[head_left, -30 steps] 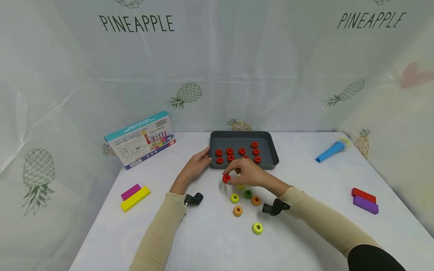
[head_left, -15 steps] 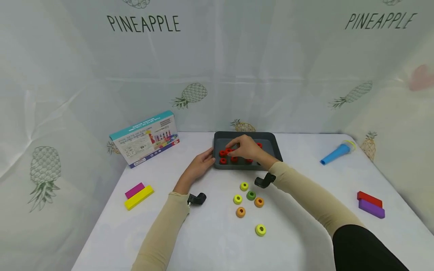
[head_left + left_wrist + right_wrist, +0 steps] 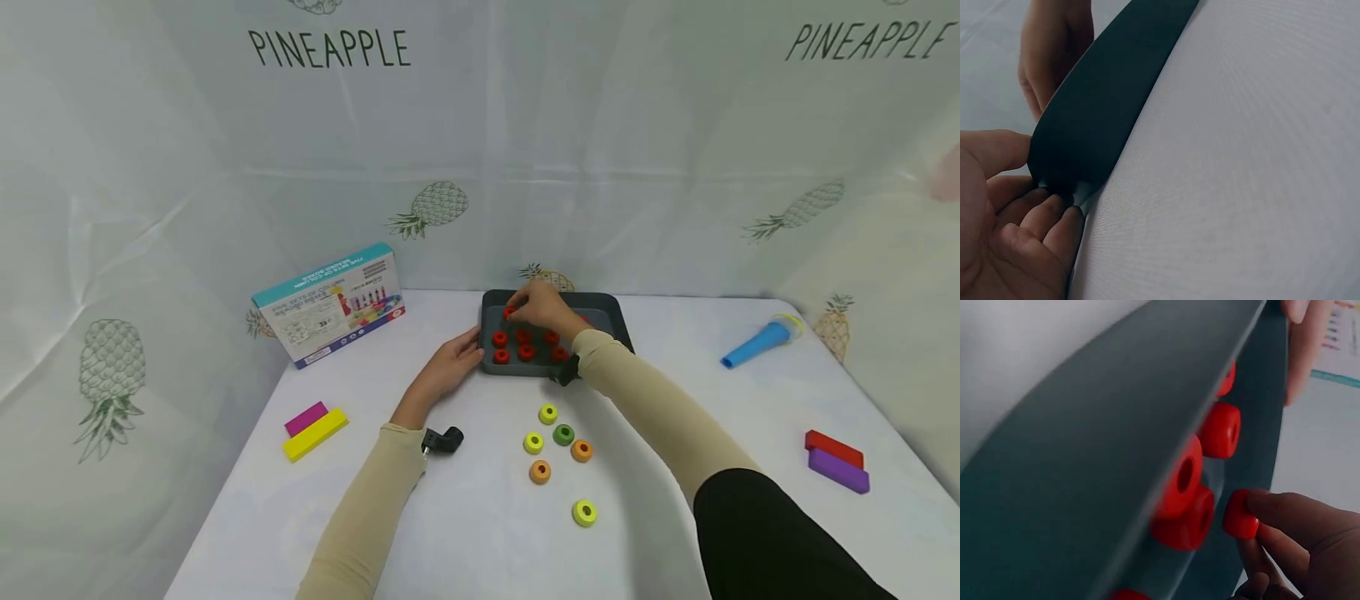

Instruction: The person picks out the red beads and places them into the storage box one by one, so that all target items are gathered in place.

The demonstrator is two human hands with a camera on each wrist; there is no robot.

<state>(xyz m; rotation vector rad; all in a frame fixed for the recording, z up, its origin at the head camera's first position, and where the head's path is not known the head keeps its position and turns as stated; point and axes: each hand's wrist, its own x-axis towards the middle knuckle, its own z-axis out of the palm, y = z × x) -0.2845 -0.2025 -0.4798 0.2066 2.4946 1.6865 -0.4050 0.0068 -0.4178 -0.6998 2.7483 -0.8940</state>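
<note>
A dark grey tray (image 3: 618,321) stands at the back of the table with several red ring-shaped beads (image 3: 527,352) in it. My right hand (image 3: 543,307) reaches over the tray and pinches a red bead (image 3: 1239,515) between thumb and fingers, inside the far wall in the right wrist view. At the tray's left side, my left hand (image 3: 448,364) holds the edge. The left wrist view shows its thumb (image 3: 1004,150) against the tray wall (image 3: 1094,106) and the fingers curled at the corner. My right hand and forearm cover part of the tray.
In front of the tray lie loose yellow beads (image 3: 533,442), orange beads (image 3: 540,472) and a green bead (image 3: 563,434). A printed box (image 3: 333,308) leans at back left. Coloured blocks lie left (image 3: 316,434) and right (image 3: 838,471), with a blue toy microphone (image 3: 757,343) at back right.
My right hand has carried the red bead from the table in front of the tray into it, towards its back left. My left hand stays at the tray's edge. The head view shifted slightly.
</note>
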